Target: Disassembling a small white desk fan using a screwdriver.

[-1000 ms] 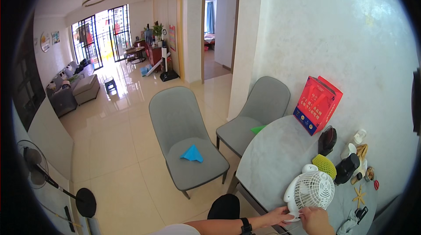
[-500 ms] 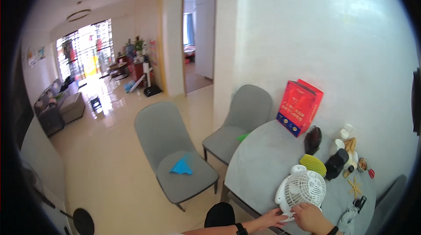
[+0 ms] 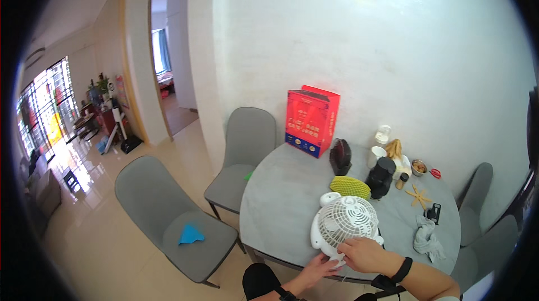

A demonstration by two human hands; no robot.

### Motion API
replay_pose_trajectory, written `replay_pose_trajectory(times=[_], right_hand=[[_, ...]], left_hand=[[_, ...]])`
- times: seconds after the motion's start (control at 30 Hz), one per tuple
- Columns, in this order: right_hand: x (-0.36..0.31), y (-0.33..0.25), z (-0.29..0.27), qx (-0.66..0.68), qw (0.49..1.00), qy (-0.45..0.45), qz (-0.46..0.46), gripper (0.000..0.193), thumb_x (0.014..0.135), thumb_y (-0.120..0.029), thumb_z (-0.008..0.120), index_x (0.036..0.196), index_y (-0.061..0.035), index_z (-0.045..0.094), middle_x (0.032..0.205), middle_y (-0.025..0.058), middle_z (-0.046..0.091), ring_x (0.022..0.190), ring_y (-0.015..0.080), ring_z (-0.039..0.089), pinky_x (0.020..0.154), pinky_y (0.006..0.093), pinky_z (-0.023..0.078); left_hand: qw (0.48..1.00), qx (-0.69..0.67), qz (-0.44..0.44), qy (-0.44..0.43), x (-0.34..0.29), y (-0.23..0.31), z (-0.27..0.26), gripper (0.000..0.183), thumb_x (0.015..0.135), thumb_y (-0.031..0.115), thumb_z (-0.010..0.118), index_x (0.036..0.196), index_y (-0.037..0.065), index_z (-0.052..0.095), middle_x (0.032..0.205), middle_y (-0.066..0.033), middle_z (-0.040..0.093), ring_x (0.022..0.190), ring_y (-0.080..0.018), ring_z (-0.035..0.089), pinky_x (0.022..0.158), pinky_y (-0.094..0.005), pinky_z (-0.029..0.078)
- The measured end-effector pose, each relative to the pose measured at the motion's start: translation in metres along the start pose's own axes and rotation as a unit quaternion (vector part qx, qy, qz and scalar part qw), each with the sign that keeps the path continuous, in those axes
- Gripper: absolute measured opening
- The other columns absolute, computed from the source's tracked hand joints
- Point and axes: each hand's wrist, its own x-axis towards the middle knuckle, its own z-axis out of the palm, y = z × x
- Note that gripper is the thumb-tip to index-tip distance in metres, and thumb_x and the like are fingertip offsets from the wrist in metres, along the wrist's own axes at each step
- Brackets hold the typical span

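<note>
A white fan [image 3: 348, 219] with a round slatted grille and ear-like knobs lies grille up at the near edge of the grey round table [image 3: 275, 194]. My left hand [image 3: 319, 270] grips the fan's near rim from the left, thumb on top. My right hand [image 3: 362, 254] is closed over the near part of the grille, fingertips pinched together; what they hold, if anything, is hidden. Just beyond the fan lies a yellow-green foam net [image 3: 350, 187], close to a black bottle-like item [image 3: 382, 177].
A red paper bag [image 3: 310, 124] stands by the wall, beside a dark brown object [image 3: 340, 157]. At right are a white cup [image 3: 376, 156], a small bowl [image 3: 419, 167], a wooden star-shaped piece [image 3: 418, 196] and a grey cloth [image 3: 428, 238]. Grey chairs [image 3: 163, 200] surround the table.
The view has swung right, so the table and fan sit further left in it. My left hand stays at the fan's rim; my right hand stays closed over its near part.
</note>
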Motion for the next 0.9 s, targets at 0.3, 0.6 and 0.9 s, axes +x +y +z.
replay_pose_trajectory(times=[0.3, 0.6, 0.9], right_hand=[[0.01, -0.004, 0.0, 0.003, 0.994, -0.08, 0.078, 0.018, 0.093, -0.022, 0.063, 0.103, -0.0073, 0.058, 0.08, 0.0131, 0.068, 0.077, 0.0356, 0.071, 0.064, 0.048, 0.055], [0.02, -0.021, -0.023, -0.033, 0.944, -0.252, 0.21, 0.019, 0.095, -0.023, 0.063, 0.104, -0.0062, 0.06, 0.087, 0.0159, 0.071, 0.083, 0.0376, 0.072, 0.067, 0.0476, 0.056], [0.016, -0.019, -0.026, -0.024, 0.972, -0.166, 0.163, 0.021, 0.097, -0.025, 0.06, 0.106, -0.0062, 0.061, 0.081, 0.0154, 0.071, 0.077, 0.0383, 0.072, 0.064, 0.0501, 0.055]], left_hand=[[1.0, -0.005, 0.013, 0.008, -0.001, 0.004, 0.002, 0.045, 0.106, 0.009, 0.057, 0.148, 0.002, 0.041, 0.145, -0.0103, 0.052, 0.123, -0.0263, 0.064, 0.103, -0.0394, 0.057], [0.999, -0.007, 0.028, 0.015, -0.007, 0.006, 0.008, 0.048, 0.104, 0.009, 0.06, 0.147, 0.002, 0.041, 0.141, -0.0125, 0.056, 0.123, -0.0293, 0.064, 0.101, -0.0405, 0.057], [0.998, -0.02, 0.05, 0.019, -0.012, 0.008, 0.011, 0.054, 0.106, 0.017, 0.06, 0.152, -0.001, 0.037, 0.145, -0.0149, 0.055, 0.128, -0.0304, 0.061, 0.102, -0.0446, 0.058]])
